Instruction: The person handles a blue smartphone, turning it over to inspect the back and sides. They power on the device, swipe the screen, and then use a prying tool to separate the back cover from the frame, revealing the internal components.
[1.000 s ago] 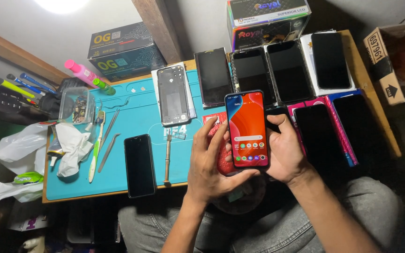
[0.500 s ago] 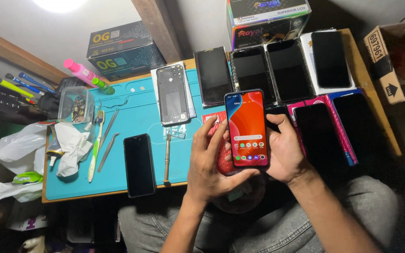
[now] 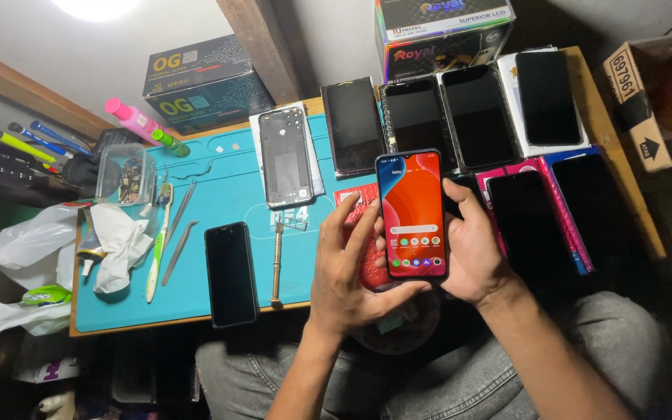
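Where hands [image 3: 414,264] grip: red-screened phone [image 3: 411,214].

This is a phone repair workshop. A teal work mat [image 3: 227,202] covers the desk [image 3: 600,132], strewn with tweezers [image 3: 174,250], a screwdriver [image 3: 276,260] and an opened phone frame [image 3: 285,155]. Many dark phones [image 3: 476,117] lie in rows beside boxes of parts [image 3: 204,82].

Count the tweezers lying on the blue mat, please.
2. Both tweezers lie on the left part of the blue mat, beside the toothbrush: one upper, one lower. Others may hide under the white cloth.

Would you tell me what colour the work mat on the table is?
The work mat is teal blue, seen best in the head view.
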